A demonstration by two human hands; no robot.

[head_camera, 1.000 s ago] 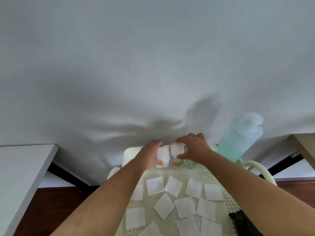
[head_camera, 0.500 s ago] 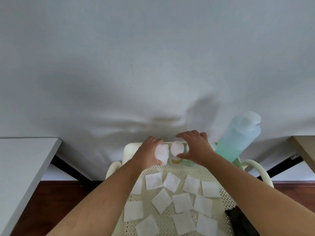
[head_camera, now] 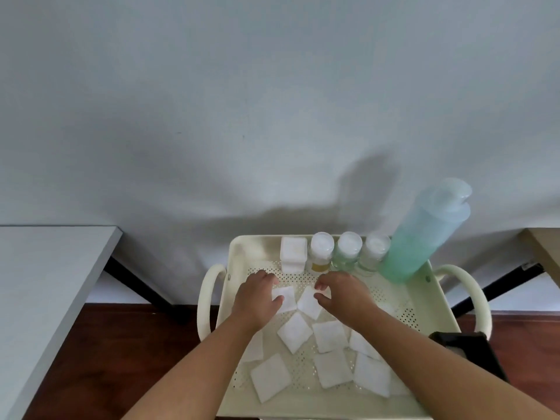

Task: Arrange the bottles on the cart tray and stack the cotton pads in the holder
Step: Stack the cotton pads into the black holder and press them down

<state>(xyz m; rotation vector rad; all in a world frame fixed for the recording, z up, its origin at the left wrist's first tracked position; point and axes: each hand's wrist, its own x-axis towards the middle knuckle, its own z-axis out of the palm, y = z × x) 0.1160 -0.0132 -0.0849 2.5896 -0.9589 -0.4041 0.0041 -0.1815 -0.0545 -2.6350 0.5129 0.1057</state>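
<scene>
Here, square white cotton pads [head_camera: 294, 332] lie scattered flat over the perforated floor of a cream plastic cart tray [head_camera: 239, 253], right under and just in front of both hands. The left hand [head_camera: 257, 298] rests palm-down on the tray floor, its fingers loosely curled, thumb and fingertips touching the edge of one pad [head_camera: 285, 295]; whether it has actually pinched the pad cannot be told. The right hand [head_camera: 342, 295] hovers just beside it, fingers bent and spread in a half-open claw above a neighbouring tilted pad [head_camera: 309, 303], holding nothing that shows. Both bare forearms reach in from the lower edge, angled toward the tray's middle.

Along the far wall of the tray stands a row: a small clear square holder [head_camera: 292, 256] with white pads in it, then three small clear bottles with white caps [head_camera: 348, 251] side by side, then a tall pale-green translucent bottle [head_camera: 424, 237] at the right corner, leaning outward. A grey surface [head_camera: 45, 283] sits well apart to the left.
</scene>
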